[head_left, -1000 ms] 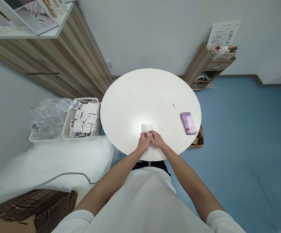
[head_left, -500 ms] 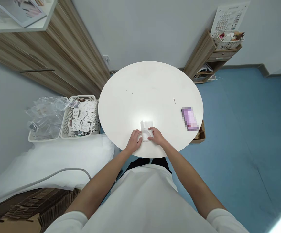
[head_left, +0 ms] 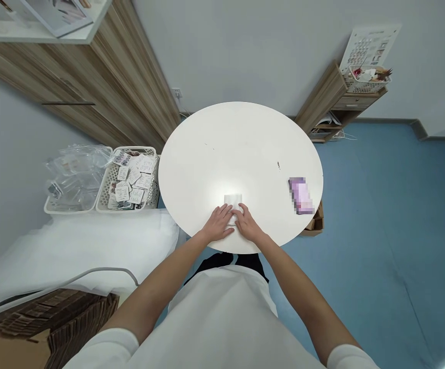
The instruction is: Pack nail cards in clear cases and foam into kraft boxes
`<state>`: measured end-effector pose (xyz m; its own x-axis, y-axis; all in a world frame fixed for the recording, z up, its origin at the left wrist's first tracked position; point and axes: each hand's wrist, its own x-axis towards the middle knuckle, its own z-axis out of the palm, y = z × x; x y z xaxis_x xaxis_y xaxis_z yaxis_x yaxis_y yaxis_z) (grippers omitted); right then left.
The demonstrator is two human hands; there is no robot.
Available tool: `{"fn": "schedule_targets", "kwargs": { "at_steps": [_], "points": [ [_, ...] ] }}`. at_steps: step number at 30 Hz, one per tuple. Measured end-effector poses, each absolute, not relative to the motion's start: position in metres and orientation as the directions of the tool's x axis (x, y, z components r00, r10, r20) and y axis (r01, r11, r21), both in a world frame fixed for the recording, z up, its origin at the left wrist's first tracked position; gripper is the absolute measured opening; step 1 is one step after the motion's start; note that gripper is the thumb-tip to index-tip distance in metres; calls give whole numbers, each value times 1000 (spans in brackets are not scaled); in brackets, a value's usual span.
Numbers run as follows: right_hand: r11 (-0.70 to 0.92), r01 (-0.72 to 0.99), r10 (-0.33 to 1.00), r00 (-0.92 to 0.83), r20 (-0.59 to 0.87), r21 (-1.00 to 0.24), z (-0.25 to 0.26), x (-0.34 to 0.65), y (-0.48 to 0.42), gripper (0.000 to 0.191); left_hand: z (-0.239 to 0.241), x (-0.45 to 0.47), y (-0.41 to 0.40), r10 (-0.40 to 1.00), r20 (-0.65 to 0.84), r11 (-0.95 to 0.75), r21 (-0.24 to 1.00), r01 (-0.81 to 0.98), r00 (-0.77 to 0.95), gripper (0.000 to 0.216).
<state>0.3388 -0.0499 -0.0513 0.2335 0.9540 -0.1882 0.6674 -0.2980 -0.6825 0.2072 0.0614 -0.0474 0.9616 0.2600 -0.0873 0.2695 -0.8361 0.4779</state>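
A small white sheet, perhaps paper or tissue (head_left: pixel 233 199), lies folded near the front edge of the white oval table (head_left: pixel 241 138). My left hand (head_left: pixel 219 223) lies flat across the sheet's left and middle part, fingers stretched out. From the other side my right hand (head_left: pixel 247 222) rests on its right edge, fingers apart and bent a little, the fingertips close to those of my left hand. Both hands cover much of the sheet's lower half.
A pixelated purple item (head_left: pixel 301 196) lies at the table's right. To the left stand a white basket of printed cards (head_left: pixel 155 189) and a bin of clear plastic packaging (head_left: pixel 78 177). An open cardboard box (head_left: pixel 315 225) sits below the table's right edge.
My left hand has moved right, onto the sheet, and its fingers have flattened. The sheet looks flatter and narrower. The whole view has shifted slightly.
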Motion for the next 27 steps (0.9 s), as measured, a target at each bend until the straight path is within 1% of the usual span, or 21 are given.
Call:
{"fn": "schedule_targets", "kwargs": {
  "at_steps": [2,3,6,7,9,13,15,17,21,23,25,27],
  "points": [
    [-291,669,957,216,-196,-684,-51,341,-50,45,-47,208,62,264,-83,-831,486,270,961,61],
    [-288,666,958,204,-204,-688,-51,343,-49,47,-47,209,62,267,-74,-827,495,268,961,62],
    [-274,669,960,151,-235,-690,-51,348,-47,64,-49,212,63,272,-49,-813,523,257,961,66],
    [-275,678,959,141,-246,-682,-51,349,-46,66,-49,213,64,272,-46,-810,529,254,961,66],
    [-289,703,953,146,-266,-650,-49,349,-44,62,-51,215,66,267,-45,-806,537,249,963,64],
    [-317,753,940,167,-298,-576,-45,345,-43,55,-54,218,67,261,-16,-803,552,226,965,54],
    [-321,755,937,165,-309,-571,-43,341,-45,54,-53,217,63,255,4,-800,563,209,967,51],
    [-328,733,936,169,-308,-595,-41,337,-50,52,-49,214,58,243,6,-788,584,194,970,48],
    [-360,630,930,188,-315,-688,-32,335,-61,48,-38,207,52,219,-70,-722,659,210,973,39],
    [-401,557,914,188,-360,-728,-27,340,-61,44,-33,206,54,227,-132,-666,702,253,965,35],
    [-465,478,882,177,-437,-745,-23,348,-58,33,-30,209,58,257,-214,-595,733,329,942,28],
    [-513,414,854,160,-495,-752,-21,358,-52,18,-30,214,64,300,-294,-528,741,415,908,22]
  ]
}}
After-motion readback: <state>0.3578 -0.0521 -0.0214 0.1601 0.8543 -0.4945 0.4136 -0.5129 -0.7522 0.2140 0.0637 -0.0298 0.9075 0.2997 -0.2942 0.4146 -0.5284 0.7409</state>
